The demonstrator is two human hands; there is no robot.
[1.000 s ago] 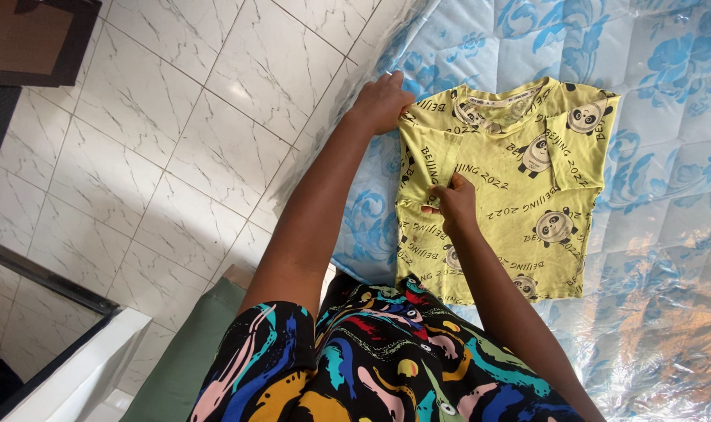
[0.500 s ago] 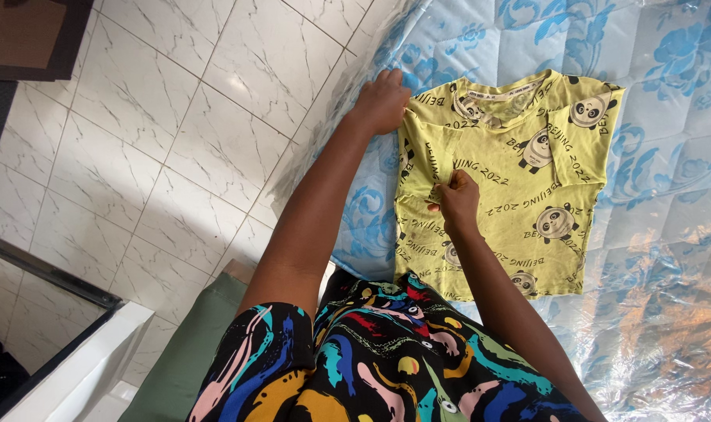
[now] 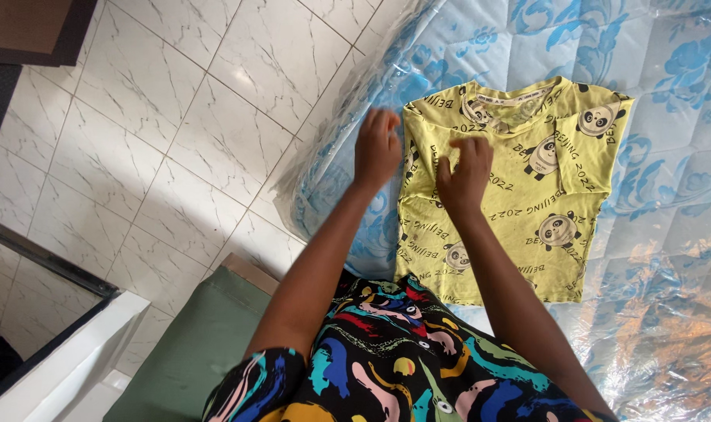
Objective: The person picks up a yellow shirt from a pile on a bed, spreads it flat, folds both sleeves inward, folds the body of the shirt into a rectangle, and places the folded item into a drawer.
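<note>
1. right hand [image 3: 466, 170]: fingers spread, palm down, pressed flat on the yellow t-shirt [image 3: 519, 195]; grasping nothing.
2. left hand [image 3: 377, 148]: fingers extended, released, at the shirt's left edge, centre of frame; contact with the cloth cannot be told.
3. yellow t-shirt: panda print, sleeves folded in, lying flat in the upper right of frame on the blue floral mattress [image 3: 668, 156], which is plastic-wrapped.
4. white marble floor [image 3: 175, 141] fills the left of frame.

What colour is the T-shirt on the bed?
The T-shirt is yellow-green with black-and-white pandas, seen in the head view.
</note>
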